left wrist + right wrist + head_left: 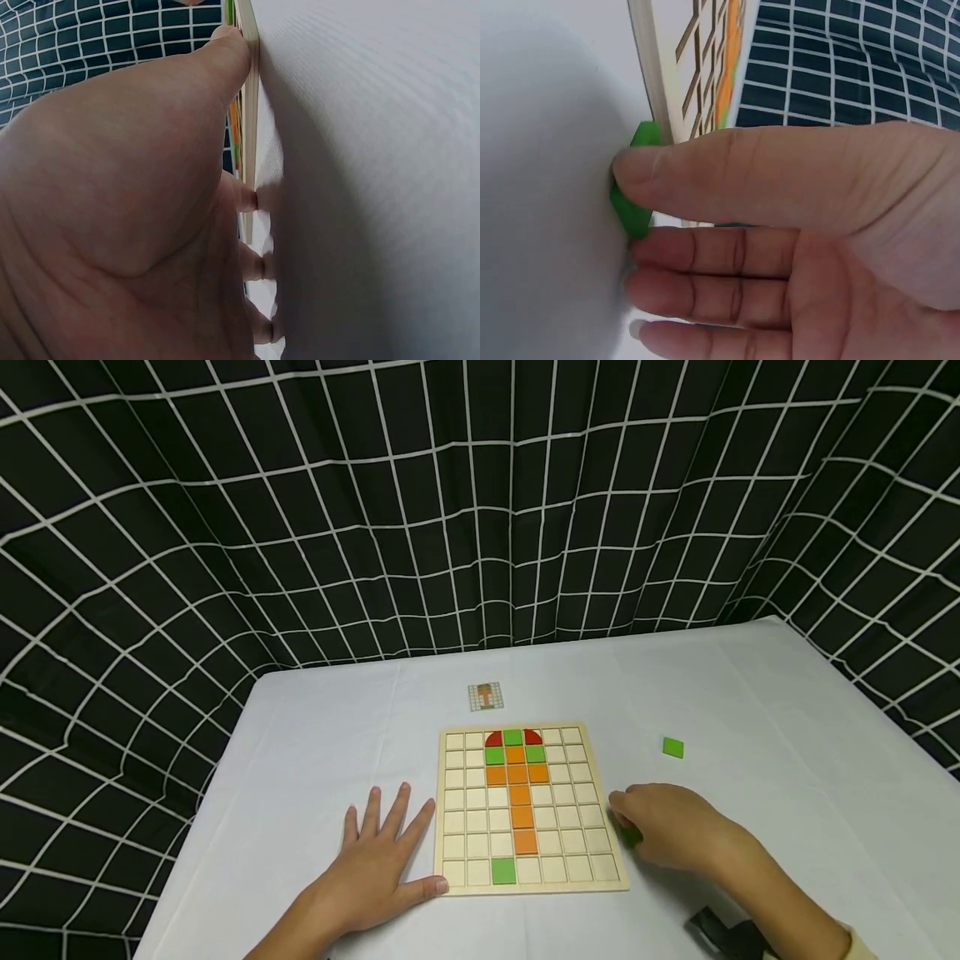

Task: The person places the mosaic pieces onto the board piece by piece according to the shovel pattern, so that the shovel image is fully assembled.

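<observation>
A wooden grid board [573,841] lies on the white cloth. Orange square tiles [521,817] form a column with a short crossbar, green squares [513,737] and two red rounded pieces [532,737] sit around its top, and one green tile [503,871] is in the bottom row. My left hand [371,872] rests flat with spread fingers, its thumb on the board's near left corner. Beside the board's right edge, my right hand [671,827] pinches a green tile [634,214] low over the cloth, thumb across its face.
Another green tile [672,747] lies on the cloth right of the board. Behind the board is a small pattern card [486,696] with a gridded picture. A black curtain with white grid lines [487,527] hangs behind and beside the table [337,718].
</observation>
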Demonstrator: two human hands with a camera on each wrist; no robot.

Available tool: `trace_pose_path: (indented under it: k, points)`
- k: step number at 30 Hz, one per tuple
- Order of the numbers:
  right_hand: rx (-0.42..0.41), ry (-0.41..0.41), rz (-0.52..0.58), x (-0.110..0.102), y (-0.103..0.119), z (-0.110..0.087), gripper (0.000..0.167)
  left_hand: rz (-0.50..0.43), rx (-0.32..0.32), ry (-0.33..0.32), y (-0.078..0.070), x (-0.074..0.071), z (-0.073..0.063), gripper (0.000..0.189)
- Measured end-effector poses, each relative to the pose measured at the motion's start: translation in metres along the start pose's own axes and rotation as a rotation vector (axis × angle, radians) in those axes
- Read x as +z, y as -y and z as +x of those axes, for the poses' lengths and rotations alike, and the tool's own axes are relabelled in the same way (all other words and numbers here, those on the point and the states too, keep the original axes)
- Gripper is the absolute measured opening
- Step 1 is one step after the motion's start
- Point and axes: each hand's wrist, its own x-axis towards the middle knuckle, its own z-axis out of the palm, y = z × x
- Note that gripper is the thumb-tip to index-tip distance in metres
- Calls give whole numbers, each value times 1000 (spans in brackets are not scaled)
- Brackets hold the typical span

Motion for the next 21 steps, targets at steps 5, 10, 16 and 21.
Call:
trace_pose_path:
  k: [5, 10, 16, 21]
  points:
    - [37, 63, 116, -4, -7, 2, 35, 7, -1, -1, -1, -1, 0, 100]
    - [11, 100, 215, -6, -18, 5, 31, 10, -5, -2, -1, -1, 0, 100]
    - [-3, 134, 235, -6, -24, 8, 32, 12, -1, -7, -1, 0, 0, 100]
    - [-23, 138, 284, -8, -25, 9, 32, 9, -2, -1, -1, -1, 0, 100]
